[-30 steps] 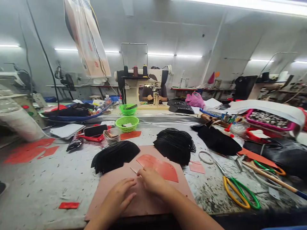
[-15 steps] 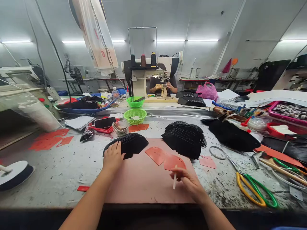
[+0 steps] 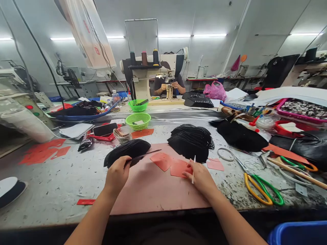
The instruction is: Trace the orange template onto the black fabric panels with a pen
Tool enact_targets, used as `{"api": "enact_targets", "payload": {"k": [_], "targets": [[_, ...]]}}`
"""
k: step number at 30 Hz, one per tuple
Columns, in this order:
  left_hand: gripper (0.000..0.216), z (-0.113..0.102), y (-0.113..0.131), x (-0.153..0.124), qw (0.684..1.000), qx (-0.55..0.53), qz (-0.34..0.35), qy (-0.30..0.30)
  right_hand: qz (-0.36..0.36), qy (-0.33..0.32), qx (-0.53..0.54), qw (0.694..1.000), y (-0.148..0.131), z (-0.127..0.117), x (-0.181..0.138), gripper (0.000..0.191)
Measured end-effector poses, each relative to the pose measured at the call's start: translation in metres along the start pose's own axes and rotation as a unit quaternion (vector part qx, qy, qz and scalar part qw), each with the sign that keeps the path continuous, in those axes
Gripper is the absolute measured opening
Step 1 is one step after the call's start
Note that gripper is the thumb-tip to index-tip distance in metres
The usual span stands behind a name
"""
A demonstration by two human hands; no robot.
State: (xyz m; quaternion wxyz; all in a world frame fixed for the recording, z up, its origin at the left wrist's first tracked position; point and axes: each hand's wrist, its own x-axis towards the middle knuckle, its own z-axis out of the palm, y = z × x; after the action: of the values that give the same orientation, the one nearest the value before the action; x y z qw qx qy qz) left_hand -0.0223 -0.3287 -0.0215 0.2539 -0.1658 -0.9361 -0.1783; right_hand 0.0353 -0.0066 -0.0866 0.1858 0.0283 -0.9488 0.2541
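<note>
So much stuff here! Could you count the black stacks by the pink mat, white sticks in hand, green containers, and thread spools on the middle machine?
Black stacks: 2
White stick in the right hand: 1
Green containers: 2
Thread spools: 3
Total: 8

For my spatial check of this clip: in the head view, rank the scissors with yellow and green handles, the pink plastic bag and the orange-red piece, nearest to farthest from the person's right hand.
From the right hand:
1. Orange-red piece, right beside it, toward the left.
2. Scissors, out to the right.
3. Pink plastic bag, far ahead.
</note>
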Motion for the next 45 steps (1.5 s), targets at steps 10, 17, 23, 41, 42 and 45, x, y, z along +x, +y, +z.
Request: {"api": "enact_targets", "payload": {"k": [10,17,23,41,42,45], "targets": [[0.028,0.020,0.034,-0.035,0.946,-0.224,0.008,-0.235,0.012,0.054,0.154,0.987,-0.003,-0.005,0.008,0.011],[0.094,0.025,0.011,-0.072,0.974,-0.202,0.031,-0.098,0.039,0.085,0.299,0.950,-0.016,-0.012,-0.015,0.010],[0.066,0.021,0.010,-0.083,0.955,-0.127,0.124,-0.239,-0.001,-0.048,0.195,0.980,-0.036,0.010,-0.038,0.004],[0.033,0.032,0.016,-0.082,0.953,-0.140,0.167,-0.211,-0.058,-0.016,0.113,0.992,-0.025,-0.006,-0.062,0.004],[0.033,0.032,0.016,-0.083,0.955,-0.139,0.158,-0.207,-0.062,-0.021,0.112,0.992,-0.025,-0.006,-0.060,0.004],[0.036,0.032,0.015,-0.082,0.960,-0.141,0.141,-0.195,-0.081,-0.041,0.115,0.989,-0.024,-0.008,-0.059,0.013]]}}
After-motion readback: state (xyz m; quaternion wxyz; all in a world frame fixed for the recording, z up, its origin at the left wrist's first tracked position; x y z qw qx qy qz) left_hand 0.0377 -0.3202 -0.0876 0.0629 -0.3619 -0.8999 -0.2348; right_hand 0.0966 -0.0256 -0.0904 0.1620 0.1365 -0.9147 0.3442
